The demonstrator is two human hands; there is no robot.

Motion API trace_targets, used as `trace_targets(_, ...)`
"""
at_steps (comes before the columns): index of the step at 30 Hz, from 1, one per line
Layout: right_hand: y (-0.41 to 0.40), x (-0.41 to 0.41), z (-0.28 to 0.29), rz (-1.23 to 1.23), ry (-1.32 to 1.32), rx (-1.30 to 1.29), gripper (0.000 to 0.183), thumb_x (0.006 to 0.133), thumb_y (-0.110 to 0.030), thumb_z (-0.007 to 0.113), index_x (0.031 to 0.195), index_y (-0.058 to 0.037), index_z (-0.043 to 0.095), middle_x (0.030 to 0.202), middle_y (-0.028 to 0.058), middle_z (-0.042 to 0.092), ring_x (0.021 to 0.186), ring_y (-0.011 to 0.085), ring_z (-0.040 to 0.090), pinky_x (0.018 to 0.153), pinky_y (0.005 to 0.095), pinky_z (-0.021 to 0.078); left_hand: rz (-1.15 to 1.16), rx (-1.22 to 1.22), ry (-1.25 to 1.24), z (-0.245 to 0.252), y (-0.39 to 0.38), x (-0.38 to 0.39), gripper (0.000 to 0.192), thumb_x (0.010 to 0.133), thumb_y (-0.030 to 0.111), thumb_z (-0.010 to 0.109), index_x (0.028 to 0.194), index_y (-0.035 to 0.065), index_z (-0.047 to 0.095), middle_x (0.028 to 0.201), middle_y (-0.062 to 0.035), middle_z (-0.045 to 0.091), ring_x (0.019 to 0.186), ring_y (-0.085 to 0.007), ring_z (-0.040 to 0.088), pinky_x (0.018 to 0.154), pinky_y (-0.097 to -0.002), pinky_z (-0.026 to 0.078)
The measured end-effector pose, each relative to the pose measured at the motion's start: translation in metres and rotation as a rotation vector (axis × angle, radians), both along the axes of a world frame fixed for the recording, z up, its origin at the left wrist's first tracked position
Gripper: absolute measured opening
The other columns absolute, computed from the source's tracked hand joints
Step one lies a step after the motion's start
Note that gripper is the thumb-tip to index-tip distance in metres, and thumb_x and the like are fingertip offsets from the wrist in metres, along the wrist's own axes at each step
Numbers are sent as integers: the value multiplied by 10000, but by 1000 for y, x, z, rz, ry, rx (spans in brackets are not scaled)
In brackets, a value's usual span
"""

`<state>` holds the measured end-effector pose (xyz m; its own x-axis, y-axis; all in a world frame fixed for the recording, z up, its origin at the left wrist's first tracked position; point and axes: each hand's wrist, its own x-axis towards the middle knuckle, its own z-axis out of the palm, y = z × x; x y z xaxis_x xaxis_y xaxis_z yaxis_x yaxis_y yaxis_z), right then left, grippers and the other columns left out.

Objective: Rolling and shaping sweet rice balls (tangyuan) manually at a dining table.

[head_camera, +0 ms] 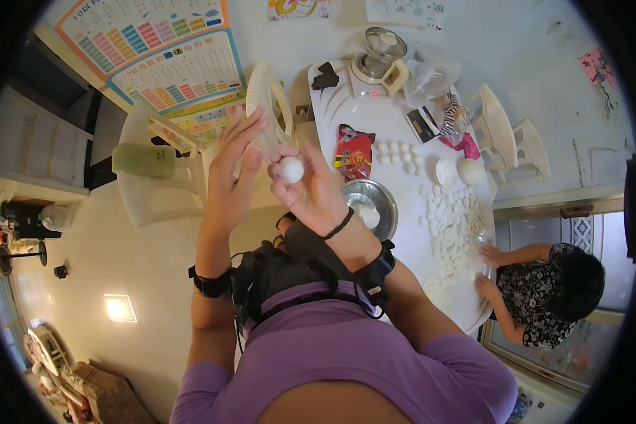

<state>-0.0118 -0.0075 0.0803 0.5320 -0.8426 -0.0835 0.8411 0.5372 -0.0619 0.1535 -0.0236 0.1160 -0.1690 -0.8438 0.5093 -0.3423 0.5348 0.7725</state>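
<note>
My right hand is raised palm up, its fingers curled around a smooth white ball that looks like dough. Beside it, my left hand stands upright with nothing in it, fingers extended and slightly apart from the ball. A stainless steel bowl at the table's near edge holds a white mass, partly behind my right wrist. Past the bowl, several similar white balls sit in rows on the white table. Many small white pieces are spread farther right.
A red packet lies by the balls. Two larger white lumps sit near the pieces. A glass pot stands at the back. Across the table, another person has both hands at its edge. Plastic chairs flank the table.
</note>
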Motion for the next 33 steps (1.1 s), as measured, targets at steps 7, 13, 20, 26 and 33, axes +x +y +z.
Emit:
trace_targets(7,-29,-65,-33,-55,-97,367,461,1007,-479,507,723,-116,484,647,6,461,529,90,410,401,209,301,-20,163,213,-16,3,10,435,1069,291,407,1288,-30,602,1356,-141,595,1350,-250,465,1138,-363,303)
trace_targets(13,-79,-252,-91,-433,1985,-602,203,942,-130,596,1022,56,586,924,119,644,843,237,645,765,315,553,120,279,230,-20,9,25,495,1077,338,368,1265,-45,617,1303,-138,630,1253,-211,534,1111,-342,332)
trace_targets(20,-69,-360,-229,-114,1621,155,489,817,-173,760,1201,42,546,1210,194,628,1023,304,647,895,402,552,210,466,222,-68,24,43,499,1081,336,356,1260,-45,624,1258,-141,656,1226,-201,553,1102,-343,347)
trace_targets(26,-64,-366,-245,11,2563,-273,495,665,-239,882,1054,-39,649,1105,157,625,941,296,654,817,397,542,125,711,257,-100,26,44,519,1084,330,350,1269,-100,575,1294,-197,620,1255,-260,556,1128,-386,354)
trace_targets(33,-72,-349,-242,-9,2655,-500,407,662,-168,875,994,-58,666,1038,147,575,886,356,630,809,445,534,110,781,260,-113,19,28,499,1083,321,361,1265,-87,584,1252,-183,646,1210,-252,589,1103,-378,388)
